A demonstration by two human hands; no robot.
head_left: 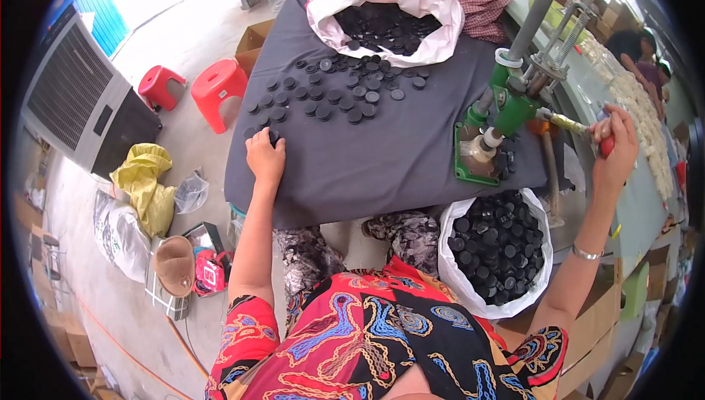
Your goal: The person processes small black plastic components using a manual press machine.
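Observation:
My left hand (266,156) is at the left edge of the dark cloth-covered table (330,179). Its fingers close on a round black cap (275,137), partly hidden by them. Just beyond lie many more black caps (316,94), some of them stacked. On the right of the table stands a green hand press (507,113) with a metal column and a spring. A lever (569,122) wrapped in yellowish material sticks out from it to the right. My right hand (615,144) is closed round the lever's end, where a red knob (606,147) shows.
A white sack (323,14) of black caps stands at the table's far side. Another white sack (547,253) full of caps sits below the press. Red stools (218,91) and an air cooler (84,95) are on the left. Another person (646,62) is at the far right.

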